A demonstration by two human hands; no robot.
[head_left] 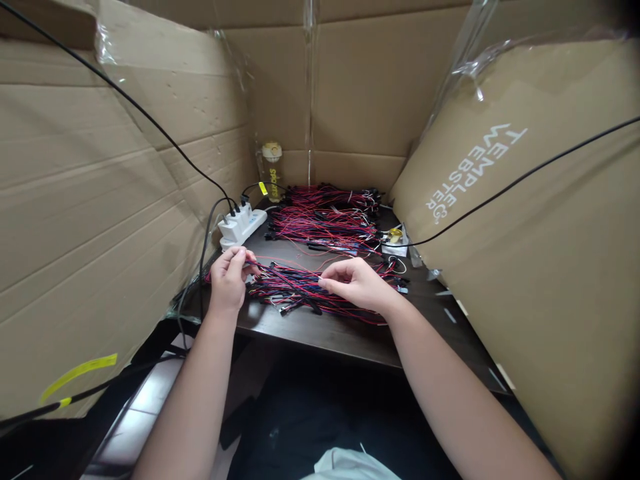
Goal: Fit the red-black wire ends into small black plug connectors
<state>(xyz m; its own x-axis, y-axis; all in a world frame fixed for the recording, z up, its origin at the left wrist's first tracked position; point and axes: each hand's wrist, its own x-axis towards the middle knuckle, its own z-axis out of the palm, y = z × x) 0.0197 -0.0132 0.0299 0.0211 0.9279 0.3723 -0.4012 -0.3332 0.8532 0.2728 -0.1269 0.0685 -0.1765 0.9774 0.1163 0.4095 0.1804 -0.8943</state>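
A loose bundle of red and black wires (300, 288) with black connectors lies across the near part of a dark table (325, 330). My left hand (229, 277) pinches the left end of some wires, fingers curled together. My right hand (355, 281) rests over the right part of the same bundle, fingers bent and pinching thin wires. A larger heap of red and black wires (325, 213) lies farther back on the table.
Cardboard sheets wall in the table on the left (100, 200), back and right (540, 233). A white power strip (243, 225) with plugged black cables sits at back left. A clear bottle (273, 170) stands in the corner. A small white and yellow object (395, 239) lies at right.
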